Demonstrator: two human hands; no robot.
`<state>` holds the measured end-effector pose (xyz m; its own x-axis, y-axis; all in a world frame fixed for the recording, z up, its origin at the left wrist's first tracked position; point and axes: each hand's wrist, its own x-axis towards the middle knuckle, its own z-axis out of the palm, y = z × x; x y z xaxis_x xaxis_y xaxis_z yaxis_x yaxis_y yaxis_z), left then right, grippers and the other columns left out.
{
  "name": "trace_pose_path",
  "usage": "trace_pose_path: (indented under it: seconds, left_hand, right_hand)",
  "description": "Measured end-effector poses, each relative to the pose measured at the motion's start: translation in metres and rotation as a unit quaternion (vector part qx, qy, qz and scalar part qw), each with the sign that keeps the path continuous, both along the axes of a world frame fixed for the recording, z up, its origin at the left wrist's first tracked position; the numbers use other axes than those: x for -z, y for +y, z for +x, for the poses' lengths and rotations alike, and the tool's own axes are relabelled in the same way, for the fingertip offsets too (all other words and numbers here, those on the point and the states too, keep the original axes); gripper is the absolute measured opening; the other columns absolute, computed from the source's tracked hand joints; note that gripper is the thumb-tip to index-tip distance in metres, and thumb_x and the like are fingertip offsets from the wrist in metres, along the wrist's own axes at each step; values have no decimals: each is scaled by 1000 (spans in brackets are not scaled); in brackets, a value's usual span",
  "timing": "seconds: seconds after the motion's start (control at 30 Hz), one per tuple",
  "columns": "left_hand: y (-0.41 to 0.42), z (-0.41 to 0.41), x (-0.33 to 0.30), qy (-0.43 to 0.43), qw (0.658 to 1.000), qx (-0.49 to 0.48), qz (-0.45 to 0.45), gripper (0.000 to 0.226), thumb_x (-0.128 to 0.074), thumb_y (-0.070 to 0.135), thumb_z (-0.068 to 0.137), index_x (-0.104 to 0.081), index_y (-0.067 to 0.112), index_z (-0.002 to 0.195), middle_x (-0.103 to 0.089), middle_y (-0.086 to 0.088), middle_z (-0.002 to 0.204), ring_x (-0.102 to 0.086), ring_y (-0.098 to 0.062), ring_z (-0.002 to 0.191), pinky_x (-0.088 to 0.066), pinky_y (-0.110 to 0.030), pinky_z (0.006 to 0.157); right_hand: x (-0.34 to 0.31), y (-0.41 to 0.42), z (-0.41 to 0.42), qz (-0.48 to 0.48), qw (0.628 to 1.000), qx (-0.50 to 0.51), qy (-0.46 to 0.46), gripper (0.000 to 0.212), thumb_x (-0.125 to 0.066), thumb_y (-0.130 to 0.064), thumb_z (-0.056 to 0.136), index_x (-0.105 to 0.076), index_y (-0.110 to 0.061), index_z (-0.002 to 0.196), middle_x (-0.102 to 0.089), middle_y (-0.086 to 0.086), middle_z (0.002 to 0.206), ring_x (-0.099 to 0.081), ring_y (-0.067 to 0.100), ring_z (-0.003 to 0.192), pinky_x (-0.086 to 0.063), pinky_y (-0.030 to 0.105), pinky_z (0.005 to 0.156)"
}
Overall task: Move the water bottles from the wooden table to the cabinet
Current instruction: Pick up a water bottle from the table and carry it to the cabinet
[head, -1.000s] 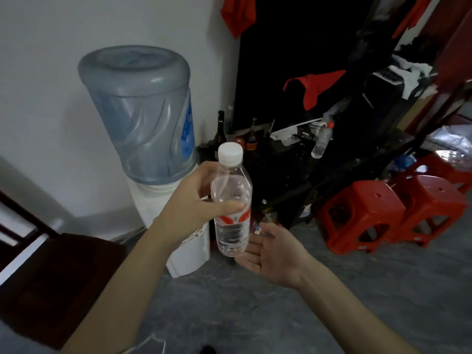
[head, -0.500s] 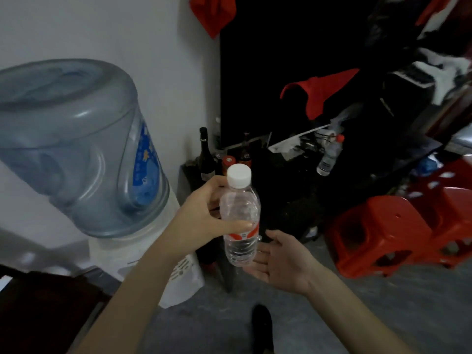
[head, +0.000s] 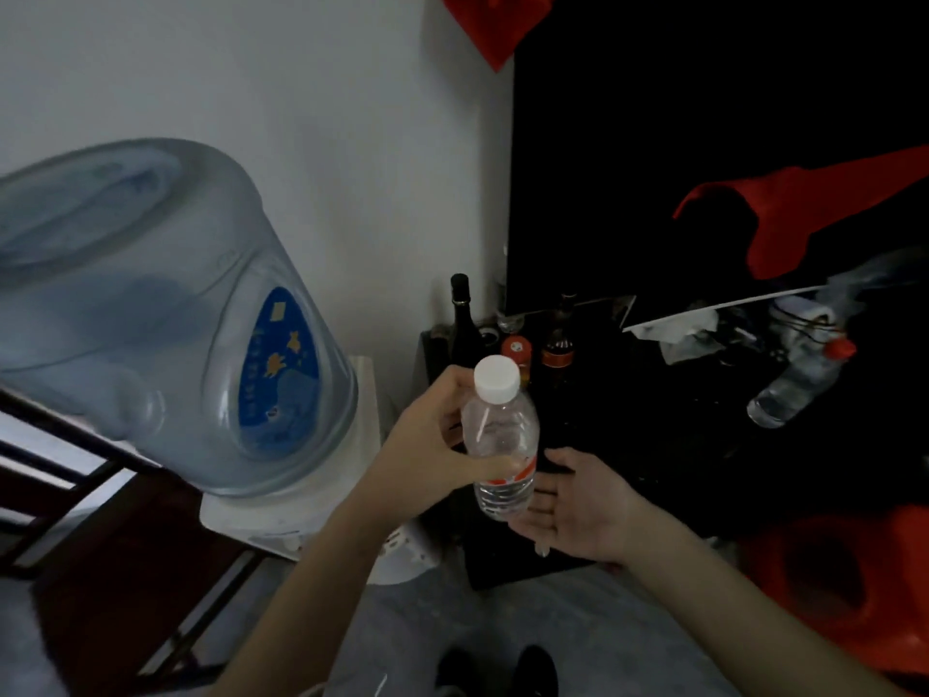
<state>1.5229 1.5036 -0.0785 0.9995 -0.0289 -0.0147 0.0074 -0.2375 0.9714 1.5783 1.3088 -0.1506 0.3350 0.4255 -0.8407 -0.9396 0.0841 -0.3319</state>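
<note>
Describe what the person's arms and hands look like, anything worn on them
Both forearms are bare right down to the frame edge, with no sleeves showing. The left hand and right hand have no gloves, and no rings, watch or bracelets are visible. No markings can be made out in the dim light.

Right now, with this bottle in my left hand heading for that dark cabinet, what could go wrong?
The cabinet top already looks crowded: a dark glass bottle and small jars stand at its near corner, so setting the water bottle down could knock one over. Only the left hand grips it; the right hand lies open beside its base, so a slip might drop it.
</note>
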Motion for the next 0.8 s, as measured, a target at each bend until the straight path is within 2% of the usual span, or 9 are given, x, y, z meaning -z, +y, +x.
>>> trace_pose_path:
  seconds: [0.13, 0.23, 0.33, 0.43, 0.57, 0.6, 0.63, 0.7, 0.8]
  left_hand:
    - [9, 19, 25, -2, 1000, -24, 13, 64, -92, 24, 71, -58, 30, 124, -70, 3, 119, -69, -19, 114, -58, -43, 97]
    - [18, 34, 48, 3, 999, -42, 24, 61, -92, 24, 72, -56, 32, 121, -69, 10, 115, -69, -16, 112, -59, -35, 93]
    - [26, 50, 77, 5, 997, -69, 38, 59, -93, 24, 72, -55, 37, 116, -68, 17, 111, -69, -5, 105, -56, -19, 84]
    - [34, 70, 109, 24, 996, -76, 34, 58, -93, 21, 73, -55, 39, 114, -67, 20, 109, -67, 1, 101, -53, -14, 80]
    - [44, 96, 149, 44, 996, -74, 26, 59, -90, 16, 76, -53, 40, 115, -66, 23, 111, -66, 1, 105, -52, -11, 81]
    - [47, 103, 159, 46, 996, -73, 24, 60, -90, 15, 76, -53, 39, 116, -66, 23, 111, -66, 1, 105, -51, -11, 81]
    - [49, 110, 168, 49, 996, -72, 20, 61, -90, 14, 76, -52, 37, 117, -66, 23, 112, -66, 0, 106, -51, -12, 82]
    - [53, 122, 185, 50, 996, -71, 15, 60, -89, 12, 77, -51, 31, 119, -66, 23, 112, -66, -1, 108, -51, -13, 83]
    - [53, 138, 205, 44, 996, -82, 13, 58, -88, 10, 78, -51, 25, 120, -65, 23, 112, -66, -2, 109, -51, -13, 85]
  right_hand:
    - [26, 16, 26, 1, 1000, -8, 26, 51, -46, -41, 98, -64, 3, 116, -71, 23, 105, -63, 36, 106, -51, 44, 88]
    - [46, 33, 42, -6, 999, -4, 47, 51, -44, -41, 98, -64, 2, 115, -70, 23, 105, -62, 35, 105, -51, 42, 84]
    - [74, 50, 63, -6, 997, 17, 72, 50, -42, -40, 100, -62, 1, 121, -67, 23, 113, -61, 34, 105, -50, 41, 89]
    - [109, 68, 86, -15, 995, 40, 94, 48, -42, -38, 101, -60, 1, 123, -64, 21, 110, -61, 33, 95, -45, 40, 99]
    - [145, 94, 106, -39, 991, 59, 111, 39, -42, -33, 103, -59, -2, 118, -62, 18, 104, -60, 28, 88, -48, 34, 73]
    - [152, 98, 112, -45, 989, 72, 117, 38, -41, -32, 103, -58, -1, 117, -62, 18, 104, -61, 27, 92, -49, 32, 75]
    - [158, 101, 118, -54, 988, 82, 122, 40, -39, -34, 104, -58, -1, 116, -61, 18, 108, -61, 26, 105, -49, 31, 85]
    - [166, 105, 131, -77, 986, 88, 121, 47, -34, -39, 105, -56, -1, 121, -56, 18, 130, -46, 29, 135, -39, 35, 109]
    - [174, 106, 147, -103, 983, 105, 107, 56, -29, -43, 105, -49, -1, 137, -44, 18, 147, -39, 29, 139, -30, 39, 115]
